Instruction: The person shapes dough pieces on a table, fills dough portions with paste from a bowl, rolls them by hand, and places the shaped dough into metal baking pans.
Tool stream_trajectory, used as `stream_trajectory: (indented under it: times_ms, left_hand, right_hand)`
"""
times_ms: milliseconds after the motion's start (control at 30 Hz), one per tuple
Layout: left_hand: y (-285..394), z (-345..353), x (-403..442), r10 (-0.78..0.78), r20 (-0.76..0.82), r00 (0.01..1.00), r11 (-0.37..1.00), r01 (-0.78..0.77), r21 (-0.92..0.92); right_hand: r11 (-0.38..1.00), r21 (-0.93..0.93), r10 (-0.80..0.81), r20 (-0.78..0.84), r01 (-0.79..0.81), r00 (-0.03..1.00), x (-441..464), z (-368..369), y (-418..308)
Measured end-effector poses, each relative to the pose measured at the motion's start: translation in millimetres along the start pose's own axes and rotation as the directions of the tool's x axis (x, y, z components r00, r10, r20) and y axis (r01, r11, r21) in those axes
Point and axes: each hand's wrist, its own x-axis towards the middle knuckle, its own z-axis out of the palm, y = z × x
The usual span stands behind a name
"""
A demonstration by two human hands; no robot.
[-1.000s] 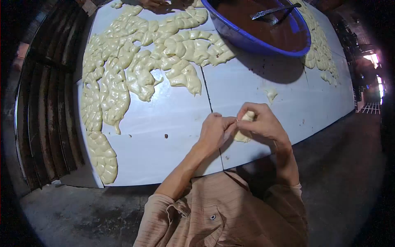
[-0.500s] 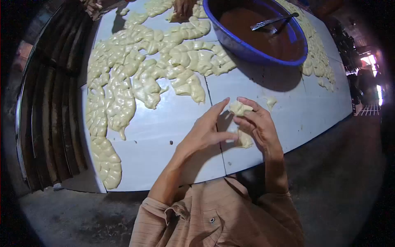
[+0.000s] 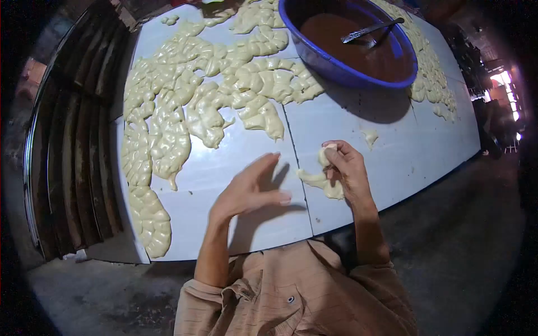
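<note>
My right hand point(image 3: 348, 171) pinches a small lump of pale, soft dough point(image 3: 323, 157) between thumb and fingers, above the white tabletop. Just below it, a flattened strip of the same dough point(image 3: 318, 181) lies on the table, its right end close to the hand. To the left, my left hand point(image 3: 251, 189) is open and holds nothing, with thumb and fingers apart over the bare white surface point(image 3: 207, 173). Glossy pale dough point(image 3: 218, 106) covers much of the table's left and far side in overlapping folded pieces.
Beyond my right hand stands a blue basin point(image 3: 358, 81) of brown liquid with a metal utensil point(image 3: 372, 29) in it. A dough scrap point(image 3: 370, 138) sits nearby, and more dough point(image 3: 434, 84) lies far right. Dark, ridged long trays point(image 3: 73, 145) stand along the left edge.
My left hand has drawn away to the left from the dough lump, which stays in my right hand. The strip below shows more fully. Another person's hand at the far edge has moved.
</note>
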Motion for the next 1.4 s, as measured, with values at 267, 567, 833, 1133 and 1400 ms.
stream_trajectory:
  times_ms: [267,567,833,1133,1400]
  left_hand:
    - [22.7,38.3,29.4,-0.16,-0.119,0.98,0.93,0.109,-0.351]
    - [13.5,65.7,31.4,-0.081,-0.219,0.972,0.815,-0.062,-0.576]
    - [17.7,98.6,79.6,0.486,-0.556,0.674,0.675,-0.694,-0.25]
    - [29.2,93.3,84.8,0.02,-0.24,0.971,0.709,-0.183,-0.681]
    - [-4.9,39.6,46.8,-0.197,-0.342,0.919,0.864,-0.002,-0.503]
  right_hand:
    - [0.996,-0.082,0.037,0.099,-0.029,0.994,-4.8,35.4,-2.7]
    - [0.981,-0.133,-0.14,0.034,0.143,0.99,1.3,27.4,6.0]
    - [0.839,0.543,-0.07,0.17,-0.034,0.983,-11.6,57.8,-38.7]
    - [0.92,0.169,-0.377,0.127,0.355,0.917,82.3,-1.1,-107.4]
    - [0.259,-0.919,-0.207,0.246,0.296,0.947,227.3,-56.2,-150.5]
